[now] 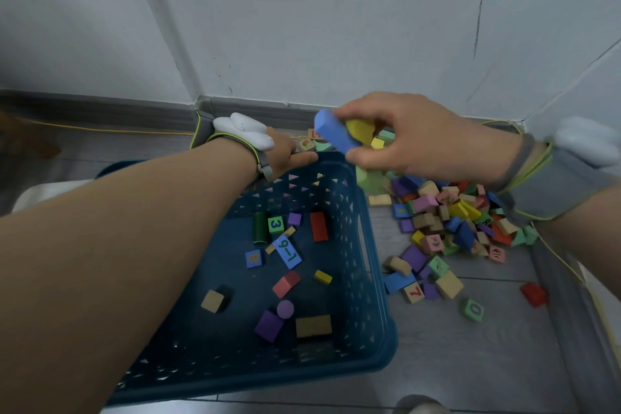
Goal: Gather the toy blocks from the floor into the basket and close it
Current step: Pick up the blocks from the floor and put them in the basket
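right hand (403, 134) above the basket's far right corner, load in hand.
fingers curled round a blue block (334, 134) and a yellow block (360, 130), long axis slanting down-right; basket (376, 279) opening lies down-left of them; left hand (285, 153) grips the far rim.

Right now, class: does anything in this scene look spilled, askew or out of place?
Yes. A heap of toy blocks lies spilled on the floor right of the blue basket, and one red block sits apart from the heap. The basket looks tilted, its far rim held by the left hand.
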A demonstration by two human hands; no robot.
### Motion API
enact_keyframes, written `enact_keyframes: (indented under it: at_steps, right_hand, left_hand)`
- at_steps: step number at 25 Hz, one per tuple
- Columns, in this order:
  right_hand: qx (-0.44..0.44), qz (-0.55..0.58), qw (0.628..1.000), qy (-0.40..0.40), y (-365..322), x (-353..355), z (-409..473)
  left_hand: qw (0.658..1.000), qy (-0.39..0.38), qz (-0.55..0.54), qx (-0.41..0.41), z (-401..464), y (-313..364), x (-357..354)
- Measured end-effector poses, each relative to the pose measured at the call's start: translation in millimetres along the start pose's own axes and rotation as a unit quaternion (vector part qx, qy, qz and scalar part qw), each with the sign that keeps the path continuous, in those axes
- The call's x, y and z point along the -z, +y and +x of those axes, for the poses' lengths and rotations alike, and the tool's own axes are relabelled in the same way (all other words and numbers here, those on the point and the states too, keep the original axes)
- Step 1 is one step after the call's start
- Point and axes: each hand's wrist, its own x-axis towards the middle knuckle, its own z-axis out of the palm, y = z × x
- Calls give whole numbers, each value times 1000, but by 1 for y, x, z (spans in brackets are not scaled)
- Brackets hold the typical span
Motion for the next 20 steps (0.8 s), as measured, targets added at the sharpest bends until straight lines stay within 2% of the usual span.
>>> enact_keyframes:
  at_steps: [3, 6, 8, 10, 12, 13, 14, 16, 18, 19, 20]
  right_hand:
    - [47, -91, 990, -92, -10, -24, -2]
    - [73, -134, 981, -116, -6, -53, 0]
    - [82, -117, 988, -55, -1, -57, 1]
    - [65, -66, 992, 88, 9, -56, 1]
    - [-12, 3, 977, 215, 32, -61, -4]
    - [-70, 12, 971, 230, 50, -65, -10]
    - [-130, -10, 972, 193, 70, -73, -19]
    - [-236, -97, 967, -6, 104, -97, -46]
    - [-266, -175, 926, -201, 119, -124, -80]
    - [-260, -217, 907, -250, 120, -136, -95]
    - [-246, -253, 897, -267, 121, -146, -107]
  left_hand:
    - [999, -18, 29, 3, -2, 0, 1]
    - [1000, -2, -2, -8, -6, 1, 2]
    - [1000, 12, 12, -20, -6, 0, -1]
    - [999, 26, 14, -14, -9, 0, -4]
    - [999, 29, 8, -14, -10, 5, -3]
    - [999, 26, 5, -21, -11, 9, -2]
    - [999, 21, -1, -26, -11, 13, -1]
    - [999, 21, -15, -32, -13, 19, 3]
    - [999, 15, 2, -44, -13, 25, 7]
    - [998, 8, 16, -52, -13, 29, 8]
    - [998, 8, 20, -57, -13, 33, 9]
